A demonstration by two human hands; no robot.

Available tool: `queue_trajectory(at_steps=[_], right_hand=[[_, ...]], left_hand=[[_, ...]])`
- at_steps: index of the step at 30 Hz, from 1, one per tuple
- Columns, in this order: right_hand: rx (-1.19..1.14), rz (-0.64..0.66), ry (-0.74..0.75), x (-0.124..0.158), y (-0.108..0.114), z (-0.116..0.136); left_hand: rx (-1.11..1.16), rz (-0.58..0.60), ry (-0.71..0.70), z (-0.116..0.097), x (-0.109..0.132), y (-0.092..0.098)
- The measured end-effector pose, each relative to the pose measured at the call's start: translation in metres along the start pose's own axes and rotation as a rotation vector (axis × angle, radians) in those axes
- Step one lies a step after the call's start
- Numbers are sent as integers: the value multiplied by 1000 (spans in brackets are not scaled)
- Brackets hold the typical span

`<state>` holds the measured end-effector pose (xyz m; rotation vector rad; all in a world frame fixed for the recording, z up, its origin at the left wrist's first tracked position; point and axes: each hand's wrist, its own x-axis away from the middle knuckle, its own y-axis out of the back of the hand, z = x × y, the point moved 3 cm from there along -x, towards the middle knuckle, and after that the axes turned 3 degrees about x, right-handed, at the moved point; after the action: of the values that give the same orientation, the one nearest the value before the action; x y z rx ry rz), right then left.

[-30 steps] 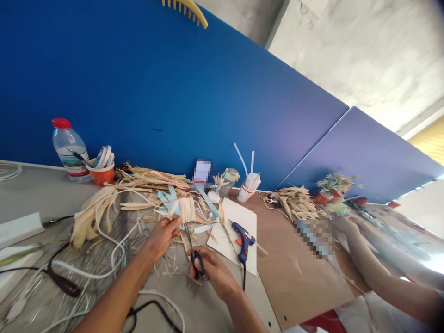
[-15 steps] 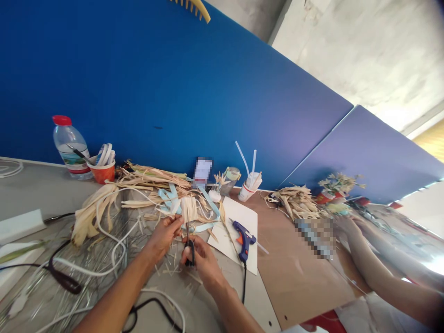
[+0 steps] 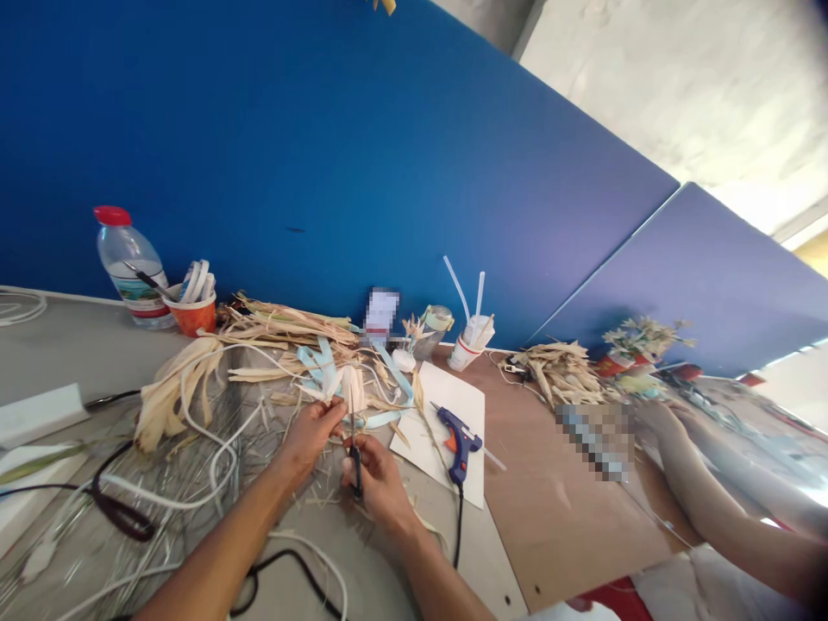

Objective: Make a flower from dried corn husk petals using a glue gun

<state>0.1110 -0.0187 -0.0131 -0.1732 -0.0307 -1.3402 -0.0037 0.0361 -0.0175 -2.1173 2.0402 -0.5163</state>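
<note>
My left hand (image 3: 316,435) pinches a pale strip of corn husk (image 3: 353,388) that stands up above the fingertips. In my right hand (image 3: 380,483) is a pair of scissors (image 3: 356,473) with black handles, the fingers wrapped around them. Their thin blades point away from me and lie against the husk; whether they are fully closed is hard to see. Small husk scraps are scattered on the table beneath both hands. Just behind the held piece lies a light blue ribbon (image 3: 316,366).
A blue glue gun (image 3: 459,444) rests on white card (image 3: 471,397) to the right. Dried husks (image 3: 285,319), white cables (image 3: 161,504) and thin wires lie left and behind. A bottle (image 3: 133,276) and cups (image 3: 194,317) line the partition. Another person's arms (image 3: 699,483) are at far right.
The held husk's top edge was broad and square; it now looks narrower and more tapered. Both hands stay nearly in place, and the camera view has shifted slightly.
</note>
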Motion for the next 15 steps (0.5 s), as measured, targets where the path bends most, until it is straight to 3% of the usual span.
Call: queue_trajectory(at_steps=[15], right_hand=[[14,34,57,-5,4,-9]], left_hand=[[-23,2,22,1,2,-2]])
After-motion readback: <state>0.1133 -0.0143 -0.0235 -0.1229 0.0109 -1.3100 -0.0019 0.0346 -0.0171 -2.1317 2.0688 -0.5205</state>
